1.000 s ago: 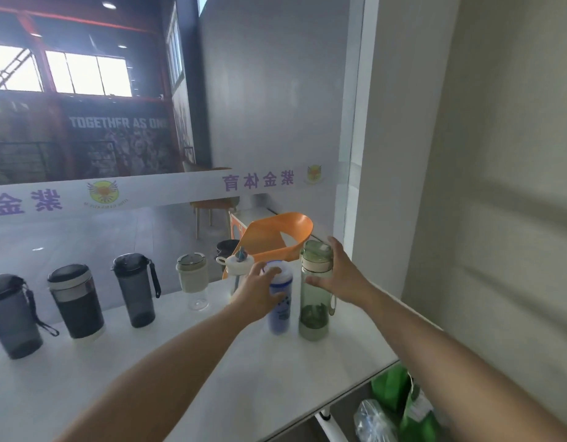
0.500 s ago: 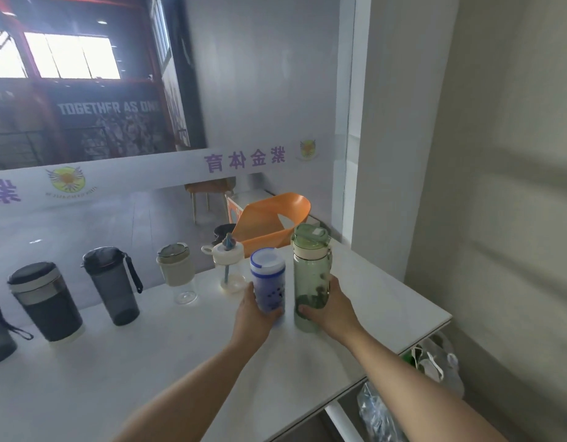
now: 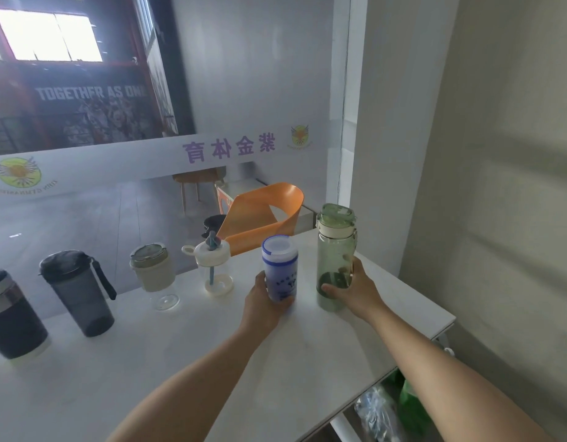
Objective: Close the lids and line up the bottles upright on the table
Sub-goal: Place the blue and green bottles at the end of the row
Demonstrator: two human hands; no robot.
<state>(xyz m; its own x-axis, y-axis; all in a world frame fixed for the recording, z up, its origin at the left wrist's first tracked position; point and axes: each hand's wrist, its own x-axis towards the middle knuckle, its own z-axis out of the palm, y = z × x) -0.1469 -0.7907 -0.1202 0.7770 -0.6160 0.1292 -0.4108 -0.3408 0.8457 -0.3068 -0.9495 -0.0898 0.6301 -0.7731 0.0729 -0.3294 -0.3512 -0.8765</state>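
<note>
Our left hand (image 3: 263,306) is wrapped around the lower part of the blue bottle (image 3: 279,269), which stands upright on the white table (image 3: 186,362) with its white lid on. Our right hand (image 3: 355,290) grips the base of the green bottle (image 3: 335,253), fingers curled around its lower half; it also stands upright, lid shut, just to the right of the blue one and apart from it. To the left, along the far side of the table, stands a row: a clear bottle with a straw (image 3: 213,266), a cream-sleeved cup (image 3: 153,273), a dark tumbler with a strap (image 3: 79,290) and another dark tumbler (image 3: 11,317) at the left edge. An orange chair (image 3: 263,215) shows beyond the table.
</note>
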